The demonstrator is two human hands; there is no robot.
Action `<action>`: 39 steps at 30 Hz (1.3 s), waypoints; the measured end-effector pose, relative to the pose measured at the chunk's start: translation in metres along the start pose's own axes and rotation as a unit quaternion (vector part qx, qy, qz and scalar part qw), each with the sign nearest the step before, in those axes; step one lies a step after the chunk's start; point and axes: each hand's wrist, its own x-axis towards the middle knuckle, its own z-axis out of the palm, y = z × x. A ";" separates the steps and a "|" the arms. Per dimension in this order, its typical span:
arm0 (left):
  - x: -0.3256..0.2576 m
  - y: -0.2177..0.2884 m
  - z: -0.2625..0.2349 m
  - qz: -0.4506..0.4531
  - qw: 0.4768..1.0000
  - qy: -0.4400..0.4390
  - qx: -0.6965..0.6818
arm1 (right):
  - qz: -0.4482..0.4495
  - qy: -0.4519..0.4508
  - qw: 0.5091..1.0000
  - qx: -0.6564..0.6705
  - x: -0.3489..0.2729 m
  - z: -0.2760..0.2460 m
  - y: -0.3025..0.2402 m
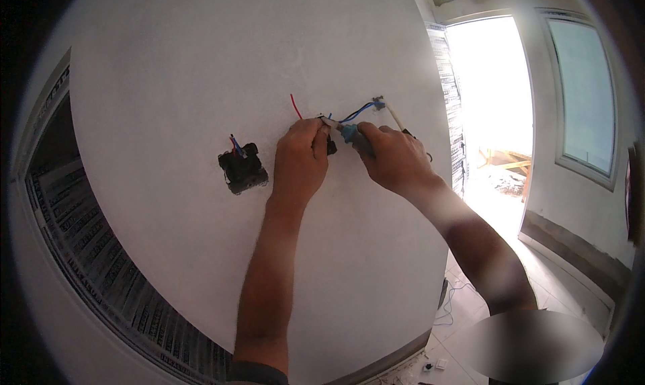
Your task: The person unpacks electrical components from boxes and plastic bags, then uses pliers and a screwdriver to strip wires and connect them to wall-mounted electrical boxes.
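My left hand (302, 155) is closed in a pinch on wires at the wall. A red wire (294, 107) sticks up beside its fingertips. In my right hand (396, 158) is a pair of pliers (347, 132) with teal handles, its jaws at the wires by my left fingers. Blue and black wires (363, 107) run from a small hole (378, 102) in the wall toward the plier tips. Behind my left fingers a dark patch shows in part. What exactly the jaws touch is too small to tell.
Left of my hands, a dark wall box (243, 169) has short wires poking out. A pale cable (395, 117) drops from the small hole behind my right hand. A bright doorway (488, 96) and a window (583, 96) lie right. Blue wire (449, 306) and small white parts (441, 364) lie on the floor.
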 end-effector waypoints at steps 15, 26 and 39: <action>-0.004 0.004 -0.009 -0.016 0.995 -0.097 0.023 | 0.075 -0.121 0.986 0.092 0.010 -0.029 -0.001; -0.008 0.010 0.010 -0.015 0.980 -0.083 0.183 | 0.092 -0.128 0.984 0.087 0.009 -0.037 0.006; -0.010 0.003 0.011 0.009 0.985 -0.057 0.165 | 0.097 -0.055 0.989 0.094 -0.002 -0.023 0.000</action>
